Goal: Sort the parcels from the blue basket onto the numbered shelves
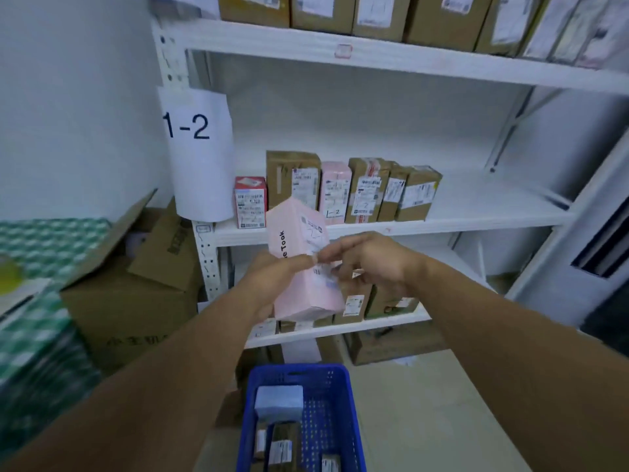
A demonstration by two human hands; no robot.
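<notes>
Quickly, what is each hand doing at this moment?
Left hand: holding the pink parcel from its left side.
Right hand: gripping the same parcel at its label.

The left hand (272, 281) and right hand (374, 264) are holding a parcel (303, 294) before the shelf (476, 202), where a row of parcels (343, 192) is standing right of the 1-2 sign (197, 155). Below, the basket (328, 420) is carrying more parcels (282, 447); an open carton (136, 301) is sitting left of the shelving.

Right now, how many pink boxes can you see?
2. The held pink box is gripped by the left hand and right hand. The shelved pink box stands between brown parcels on the 1-2 shelf. Others may be hidden.
</notes>
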